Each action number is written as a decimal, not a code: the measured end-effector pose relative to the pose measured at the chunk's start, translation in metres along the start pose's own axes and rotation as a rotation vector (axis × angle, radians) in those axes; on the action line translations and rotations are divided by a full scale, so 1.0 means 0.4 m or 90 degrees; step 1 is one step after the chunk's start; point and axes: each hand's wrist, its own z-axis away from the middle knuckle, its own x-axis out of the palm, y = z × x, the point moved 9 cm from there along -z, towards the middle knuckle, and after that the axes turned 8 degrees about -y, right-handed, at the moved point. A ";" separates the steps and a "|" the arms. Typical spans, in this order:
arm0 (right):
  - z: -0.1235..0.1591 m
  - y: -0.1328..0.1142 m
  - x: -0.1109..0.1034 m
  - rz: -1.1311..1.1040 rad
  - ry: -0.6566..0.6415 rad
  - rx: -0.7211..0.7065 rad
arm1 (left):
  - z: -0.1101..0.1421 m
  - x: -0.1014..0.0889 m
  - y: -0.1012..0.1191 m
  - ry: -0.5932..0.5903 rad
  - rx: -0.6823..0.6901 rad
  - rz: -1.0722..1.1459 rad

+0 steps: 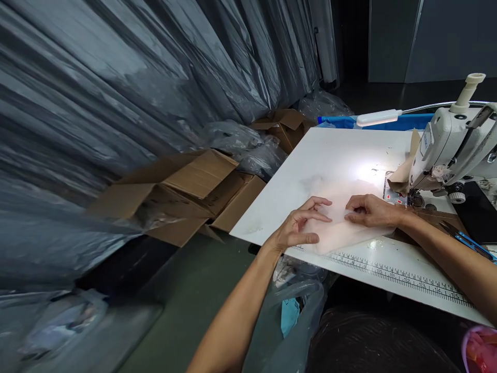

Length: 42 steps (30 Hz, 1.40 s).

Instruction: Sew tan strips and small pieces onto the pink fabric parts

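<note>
A thin, pale pink cloth [337, 239] was laid on the white table [279, 191], close to its front edge and to the left of the sewing machine [438, 150]. The cloth was lit by a small lamp [378, 118], and part of the ruler [392, 274] on the table was covered by it.

The left end of the cloth was touched by the left hand [305, 223] — its fingers were spread wide, with a big gap left by the thumb. The right hand [368, 210] was set on the cloth, just beside the machine. Its fingers were bent and its thumb was held near them, but it could not be told if any cloth was pinched there.

A brown piece [404, 173] was seen by the needle. Blue scissors [468, 242] were placed on the right, past the right arm, near a flat black thing [476, 210]. On the far left of the table, open brown boxes [202, 173] and clear bags [256, 150] were seen in front of a big gray sheet [135, 77] — all hung in folds.
</note>
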 end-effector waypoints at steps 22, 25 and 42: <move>0.010 -0.014 0.003 -0.013 -0.034 0.003 | -0.008 0.014 -0.022 -0.002 -0.121 -0.104; 0.006 -0.017 0.006 0.010 -0.037 0.004 | -0.003 0.004 -0.030 0.030 -0.130 -0.082; -0.003 0.001 0.001 0.009 0.012 0.016 | -0.012 0.022 -0.009 0.003 -0.074 -0.183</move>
